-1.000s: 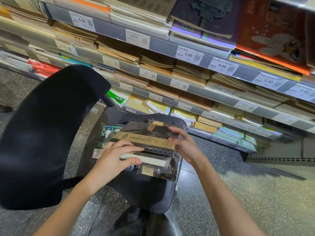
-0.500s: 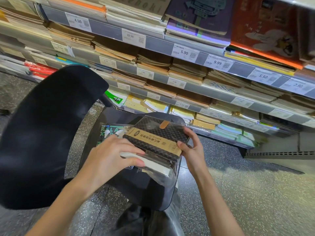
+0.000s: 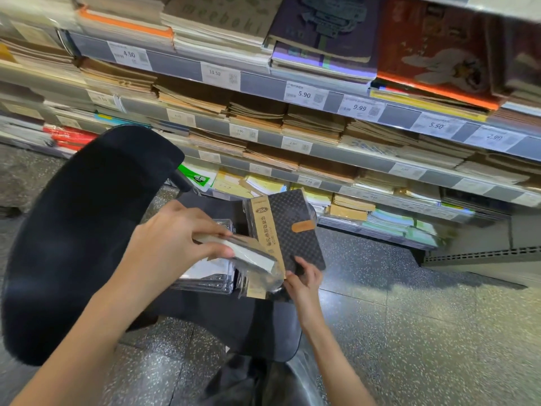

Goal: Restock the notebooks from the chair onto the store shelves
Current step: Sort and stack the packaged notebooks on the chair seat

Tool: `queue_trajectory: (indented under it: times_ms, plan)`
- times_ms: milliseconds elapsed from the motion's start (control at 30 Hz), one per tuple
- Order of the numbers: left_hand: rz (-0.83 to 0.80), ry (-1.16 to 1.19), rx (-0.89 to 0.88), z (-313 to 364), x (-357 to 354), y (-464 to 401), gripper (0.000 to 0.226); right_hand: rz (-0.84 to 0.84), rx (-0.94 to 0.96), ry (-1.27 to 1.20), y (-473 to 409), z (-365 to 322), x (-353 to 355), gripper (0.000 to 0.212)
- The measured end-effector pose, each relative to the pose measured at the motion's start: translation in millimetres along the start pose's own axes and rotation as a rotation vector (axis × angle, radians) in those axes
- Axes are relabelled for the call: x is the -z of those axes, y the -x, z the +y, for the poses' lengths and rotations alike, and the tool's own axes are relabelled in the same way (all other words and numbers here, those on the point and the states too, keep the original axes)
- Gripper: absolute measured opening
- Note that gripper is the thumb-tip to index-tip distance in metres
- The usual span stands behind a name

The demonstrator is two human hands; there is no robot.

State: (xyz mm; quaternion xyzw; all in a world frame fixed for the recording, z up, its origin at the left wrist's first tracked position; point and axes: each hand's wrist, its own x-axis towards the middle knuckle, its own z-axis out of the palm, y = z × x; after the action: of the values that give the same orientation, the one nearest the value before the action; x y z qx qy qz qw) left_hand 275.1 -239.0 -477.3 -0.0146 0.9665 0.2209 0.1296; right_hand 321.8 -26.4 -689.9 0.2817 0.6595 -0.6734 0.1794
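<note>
A dark checkered notebook (image 3: 295, 230) with a tan band and tab is lifted off the black chair's seat (image 3: 222, 315) and tilted up on end. My left hand (image 3: 172, 244) grips its page edge from the left side. My right hand (image 3: 304, 284) pinches its lower corner. More plastic-wrapped notebooks (image 3: 205, 276) lie stacked on the seat under my left hand. The store shelves (image 3: 263, 83) rise just behind the chair, packed with notebook stacks.
The chair's black backrest (image 3: 76, 235) stands at the left, close to my left arm. Price tags (image 3: 304, 93) line the shelf edges. Speckled floor (image 3: 424, 332) opens to the right, with a grey shelf base (image 3: 483, 259) beyond it.
Both hands have raised the checkered notebook from the stack and turned it from flat to nearly upright. My right hand slid from its far edge down to its lower corner.
</note>
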Motion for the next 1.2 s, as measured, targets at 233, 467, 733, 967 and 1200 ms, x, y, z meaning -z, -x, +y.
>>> queue_trajectory:
  times_ms: [233,467,733,967,1200]
  plan:
    - [0.136,0.051,-0.067,2.8,-8.8,-8.3,0.052,0.047,-0.037,0.168,11.3,-18.9,-1.1,0.014]
    - [0.047,0.014,-0.059,20.1,-43.1,-25.8,0.047,-0.294,-0.186,-0.422,21.1,-104.4,14.8,0.044]
    - [-0.092,-0.078,-0.129,24.4,-65.9,-36.2,0.052,-0.305,-0.13,-0.332,-9.2,-115.0,22.4,0.047]
    - [0.161,-0.03,-0.43,4.5,-108.0,-36.2,0.046,-0.289,-0.035,-0.272,-34.1,-126.0,41.1,0.058]
    - [-0.271,-0.039,-0.268,-18.2,-189.2,-27.1,0.067,-0.302,-0.033,-0.059,-76.1,-106.5,45.5,0.068]
